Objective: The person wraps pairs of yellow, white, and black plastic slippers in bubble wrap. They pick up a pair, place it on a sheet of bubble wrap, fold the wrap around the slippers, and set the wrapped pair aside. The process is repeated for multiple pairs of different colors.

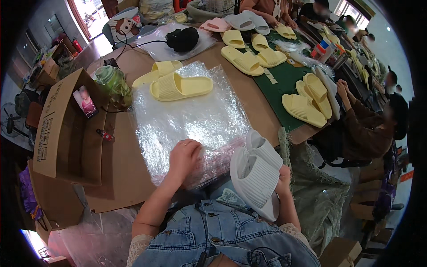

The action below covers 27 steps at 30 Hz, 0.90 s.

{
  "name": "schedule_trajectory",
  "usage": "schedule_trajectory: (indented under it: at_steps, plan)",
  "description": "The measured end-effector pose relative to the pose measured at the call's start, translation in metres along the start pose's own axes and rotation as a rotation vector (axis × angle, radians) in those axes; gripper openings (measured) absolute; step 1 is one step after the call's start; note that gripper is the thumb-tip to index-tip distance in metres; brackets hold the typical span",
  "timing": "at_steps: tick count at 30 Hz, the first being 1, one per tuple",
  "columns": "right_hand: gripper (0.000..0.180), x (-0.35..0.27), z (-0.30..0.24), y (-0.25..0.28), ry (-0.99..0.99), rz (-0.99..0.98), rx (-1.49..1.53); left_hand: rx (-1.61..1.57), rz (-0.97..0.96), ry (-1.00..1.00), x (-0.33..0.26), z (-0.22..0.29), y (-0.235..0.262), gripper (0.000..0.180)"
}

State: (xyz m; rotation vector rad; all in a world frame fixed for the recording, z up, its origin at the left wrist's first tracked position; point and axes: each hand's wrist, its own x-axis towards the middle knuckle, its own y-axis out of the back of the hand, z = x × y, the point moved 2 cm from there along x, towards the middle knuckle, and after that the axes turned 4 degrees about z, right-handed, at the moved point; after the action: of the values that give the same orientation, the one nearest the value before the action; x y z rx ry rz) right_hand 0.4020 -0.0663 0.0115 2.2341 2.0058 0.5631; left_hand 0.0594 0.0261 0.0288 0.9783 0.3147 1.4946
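My right hand (283, 180) grips a pair of light grey-white slippers (258, 178) by their side, close to my body at the table's near edge. The two slippers lie one against the other, with ribbed straps. On the table in front of me is a stack of shiny clear plastic bags (187, 120). Over the near part of that stack, my left hand (186, 155) is closed, its fingertips pinching at the bag film. A pale yellow slipper (182, 86) rests on the stack's far end, with another yellow slipper (153, 73) behind it.
An open cardboard box (71, 129) stands at left, a phone (85, 101) leaning inside. Beside it is a green-lidded jar (111, 82). A black cap (182, 40) lies at the back. More yellow slippers (307, 104) sit on a green mat (280, 84) at right. Co-workers sit beyond.
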Motion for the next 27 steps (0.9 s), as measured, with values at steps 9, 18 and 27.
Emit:
schedule_trajectory:
  at_steps: [9,18,27]
  plan:
    - [0.027,0.002,-0.011,-0.006,0.010,0.005,-0.003,-0.413,0.033,0.322,0.016,-0.011,0.000,0.013]
    - [0.030,0.007,-0.015,-0.008,0.098,-0.001,0.000,-0.138,-0.028,-0.010,0.016,0.008,-0.009,0.029]
    - [0.031,0.007,-0.014,-0.010,0.122,0.004,-0.027,-0.145,-0.037,0.273,0.030,0.018,0.000,0.029]
